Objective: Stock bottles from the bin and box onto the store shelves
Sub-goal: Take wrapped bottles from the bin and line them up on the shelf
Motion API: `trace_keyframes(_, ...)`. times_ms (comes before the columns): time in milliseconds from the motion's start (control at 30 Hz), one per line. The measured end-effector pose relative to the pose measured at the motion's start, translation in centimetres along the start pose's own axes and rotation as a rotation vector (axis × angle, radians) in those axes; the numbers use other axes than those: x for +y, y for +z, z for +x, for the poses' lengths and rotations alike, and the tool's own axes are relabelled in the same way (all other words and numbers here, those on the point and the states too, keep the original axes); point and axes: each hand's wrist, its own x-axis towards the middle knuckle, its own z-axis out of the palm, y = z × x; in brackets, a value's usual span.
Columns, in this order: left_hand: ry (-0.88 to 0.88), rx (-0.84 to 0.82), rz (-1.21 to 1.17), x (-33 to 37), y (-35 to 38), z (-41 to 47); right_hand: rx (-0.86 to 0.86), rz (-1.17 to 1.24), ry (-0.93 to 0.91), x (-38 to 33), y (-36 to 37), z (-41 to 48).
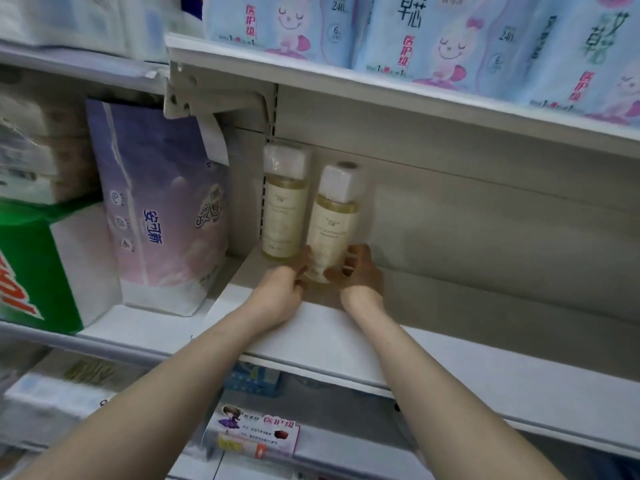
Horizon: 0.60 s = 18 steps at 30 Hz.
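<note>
Two pale yellow bottles with white caps stand on the white middle shelf (pixel 450 358). One bottle (pixel 284 206) is upright at the back left corner. The second bottle (pixel 334 220) leans slightly, just right of it and a little nearer. My left hand (pixel 280 289) grips its base from the left, and my right hand (pixel 356 271) grips the base from the right, fingers curled round it. The bottom of this bottle is hidden by my fingers. No bin or box is in view.
A purple tissue pack (pixel 162 209) and a green-and-white pack (pixel 38 265) fill the neighbouring shelf on the left. Blue packs with pink figures (pixel 450 39) sit on the shelf above. The white shelf stretches bare to the right of the bottles. Boxed goods lie on the shelf below.
</note>
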Motion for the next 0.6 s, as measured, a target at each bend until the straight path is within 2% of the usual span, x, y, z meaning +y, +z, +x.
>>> trace_keyframes(600,-0.064,0.058,-0.168,-0.4,1.3,2.9,-0.005,-0.026,-0.064,0.4,0.3,2.5)
